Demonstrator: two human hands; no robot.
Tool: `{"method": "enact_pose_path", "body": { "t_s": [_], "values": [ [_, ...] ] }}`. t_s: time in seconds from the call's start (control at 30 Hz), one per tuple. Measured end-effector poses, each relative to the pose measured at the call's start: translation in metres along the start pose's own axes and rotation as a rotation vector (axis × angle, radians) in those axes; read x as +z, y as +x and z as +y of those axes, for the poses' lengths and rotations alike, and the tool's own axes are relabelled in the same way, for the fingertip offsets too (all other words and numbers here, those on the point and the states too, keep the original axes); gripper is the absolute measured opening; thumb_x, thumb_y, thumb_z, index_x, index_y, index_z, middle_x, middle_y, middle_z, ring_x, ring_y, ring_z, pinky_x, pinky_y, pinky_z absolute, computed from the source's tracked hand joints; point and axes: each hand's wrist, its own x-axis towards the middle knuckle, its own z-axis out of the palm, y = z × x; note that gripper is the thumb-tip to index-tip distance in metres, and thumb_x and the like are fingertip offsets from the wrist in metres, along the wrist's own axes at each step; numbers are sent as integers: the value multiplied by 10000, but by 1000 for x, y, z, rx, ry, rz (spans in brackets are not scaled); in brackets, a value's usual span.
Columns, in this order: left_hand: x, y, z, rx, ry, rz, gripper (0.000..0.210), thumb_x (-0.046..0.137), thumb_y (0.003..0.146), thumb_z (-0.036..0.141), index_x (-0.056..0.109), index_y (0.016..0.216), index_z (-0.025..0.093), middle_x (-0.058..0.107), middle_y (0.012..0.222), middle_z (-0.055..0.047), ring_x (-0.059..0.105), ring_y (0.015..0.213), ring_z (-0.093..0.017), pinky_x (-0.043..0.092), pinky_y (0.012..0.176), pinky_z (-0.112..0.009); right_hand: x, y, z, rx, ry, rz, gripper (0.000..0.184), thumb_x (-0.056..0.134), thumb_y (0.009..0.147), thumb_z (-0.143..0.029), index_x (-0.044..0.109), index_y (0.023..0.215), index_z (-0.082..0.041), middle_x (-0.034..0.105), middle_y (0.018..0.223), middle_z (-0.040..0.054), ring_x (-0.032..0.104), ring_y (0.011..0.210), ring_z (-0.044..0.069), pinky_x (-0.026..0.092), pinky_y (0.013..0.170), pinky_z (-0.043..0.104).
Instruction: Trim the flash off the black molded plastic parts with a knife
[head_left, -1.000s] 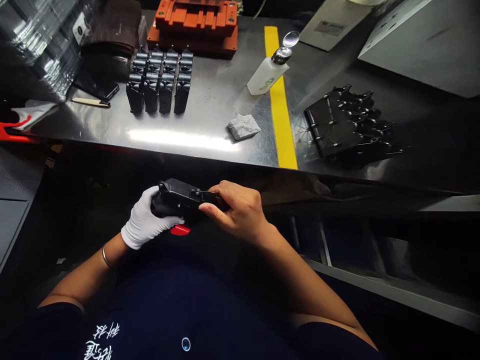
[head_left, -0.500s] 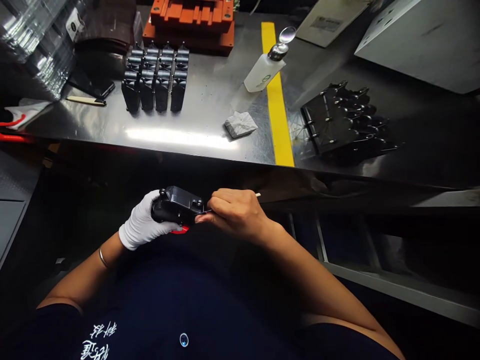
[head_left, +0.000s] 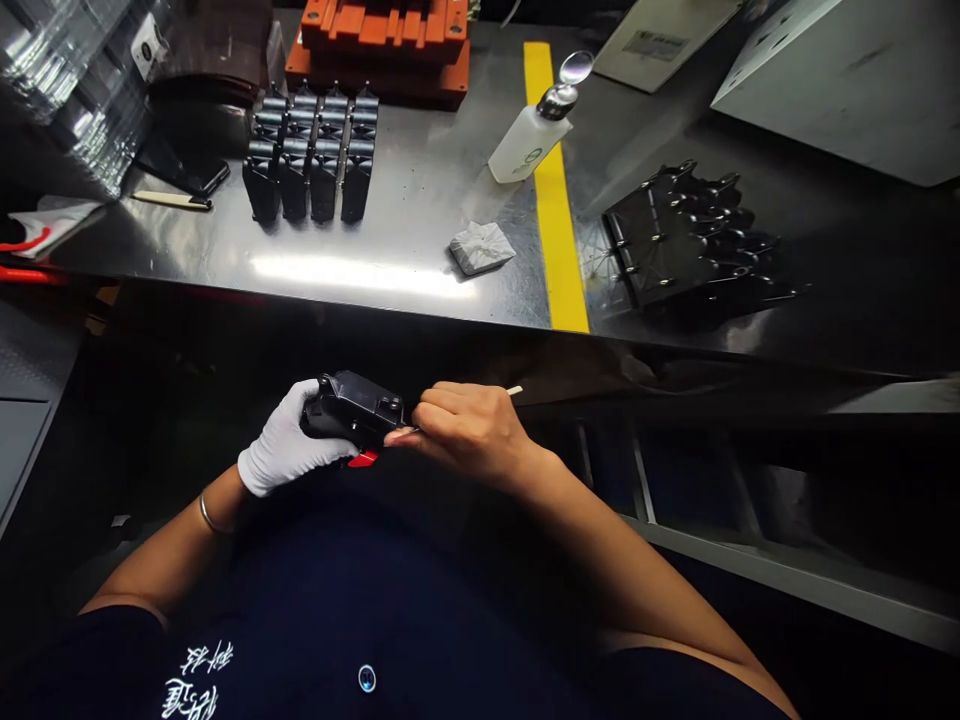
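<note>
My left hand (head_left: 289,440), in a white glove, is closed around a black moulded plastic part (head_left: 360,400) in front of the bench edge. A red piece (head_left: 363,459) shows at the part's underside, and I cannot tell what it belongs to. My bare right hand (head_left: 469,425) is closed on a slim tool with a pale handle end (head_left: 514,390) sticking out behind the knuckles. The tool's front end meets the right edge of the black part, near my thumb. Fingers hide most of the tool.
On the metal bench (head_left: 420,220) stand several black parts (head_left: 311,160) in a row, a white pump bottle (head_left: 525,140) and a wrapped pale block (head_left: 481,247). Yellow tape (head_left: 559,230) crosses the bench. More black parts (head_left: 690,235) lie right, an orange fixture (head_left: 386,60) behind, a cream pen-like tool (head_left: 172,200) left.
The black part has tilted slightly in my left hand, and its top face has lost its bright reflection. My right hand has shifted slightly down and left along the part's edge.
</note>
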Motion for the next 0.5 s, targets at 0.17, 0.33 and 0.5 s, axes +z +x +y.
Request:
{"method": "enact_pose_path", "body": {
  "t_s": [0.17,0.33,0.5],
  "values": [
    [-4,-1,-3,168,-53,121,520,812,627,317,559,1066,197,656,1010,-41,641,916,-203,520,858,-387,0,-4,-5,164,228,112,372,362,986,-315,564,710,-169,520,564,-1,459,495,91,333,506,226],
    [-14,-1,-5,485,113,109,383,761,708,214,625,1066,216,646,1023,-57,629,954,-207,509,870,-376,0,-7,-10,203,220,116,289,449,944,-232,575,690,-171,514,541,-15,449,473,88,336,504,227],
    [-17,-2,0,527,111,69,386,767,706,215,638,1069,234,655,995,-53,637,908,-204,519,809,-355,6,-7,-9,189,168,105,324,448,946,-259,565,656,-174,535,541,-7,458,478,87,327,504,231]
  ]
}}
